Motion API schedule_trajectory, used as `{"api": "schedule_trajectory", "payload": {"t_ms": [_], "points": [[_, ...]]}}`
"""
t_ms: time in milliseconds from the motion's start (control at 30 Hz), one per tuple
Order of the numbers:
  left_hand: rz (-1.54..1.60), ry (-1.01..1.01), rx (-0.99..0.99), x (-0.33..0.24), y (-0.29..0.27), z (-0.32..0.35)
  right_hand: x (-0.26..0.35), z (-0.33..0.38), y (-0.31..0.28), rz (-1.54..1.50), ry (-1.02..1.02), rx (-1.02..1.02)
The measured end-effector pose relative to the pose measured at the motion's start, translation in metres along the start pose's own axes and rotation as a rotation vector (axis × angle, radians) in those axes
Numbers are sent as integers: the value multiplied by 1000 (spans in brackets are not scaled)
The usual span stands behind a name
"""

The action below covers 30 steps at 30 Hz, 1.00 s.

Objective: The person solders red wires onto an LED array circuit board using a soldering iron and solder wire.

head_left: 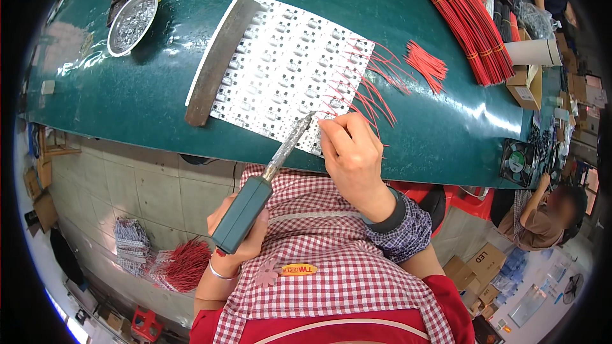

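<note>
My left hand (254,242) is closed round the dark green handle of a soldering iron (242,213). Its wrapped metal barrel slants up and away to a tip over the near right part of a white circuit board panel (271,73). Just right of the tip, my right hand (354,159) pinches a thin red wire, mostly hidden by the fingers. Several red wires (376,102) fan out from the panel's right edge. A dark flat bar (220,64) lies across the panel's left side.
A metal bowl (132,23) of shiny bits stands far left. Bundled red wires (462,22) and a smaller bunch (426,67) lie on the right of the green table (172,83). A small black fan (517,160) sits at the right edge. Another person (542,213) sits beyond it.
</note>
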<state>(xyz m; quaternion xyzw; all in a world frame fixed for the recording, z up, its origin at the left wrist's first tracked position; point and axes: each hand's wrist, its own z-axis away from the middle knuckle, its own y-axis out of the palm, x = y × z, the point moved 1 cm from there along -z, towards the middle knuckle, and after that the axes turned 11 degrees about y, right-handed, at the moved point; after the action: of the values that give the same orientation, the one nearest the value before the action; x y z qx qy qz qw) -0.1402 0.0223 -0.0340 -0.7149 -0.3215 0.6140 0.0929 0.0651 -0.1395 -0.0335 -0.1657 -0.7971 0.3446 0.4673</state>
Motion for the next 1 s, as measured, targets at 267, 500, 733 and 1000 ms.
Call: {"api": "schedule_trajectory", "payload": {"t_ms": [267, 500, 733, 1000], "points": [[-13, 51, -12, -2, 3, -7, 0, 1, 0, -17, 20, 16], [-7, 39, 22, -5, 1, -15, -8, 7, -10, -79, 2, 25], [50, -2, 1, 1, 9, -12, -21, -8, -34, -143, 112, -44], [24, 10, 24, 20, 11, 8, -67, -40, -65, -89, 148, -163]]}}
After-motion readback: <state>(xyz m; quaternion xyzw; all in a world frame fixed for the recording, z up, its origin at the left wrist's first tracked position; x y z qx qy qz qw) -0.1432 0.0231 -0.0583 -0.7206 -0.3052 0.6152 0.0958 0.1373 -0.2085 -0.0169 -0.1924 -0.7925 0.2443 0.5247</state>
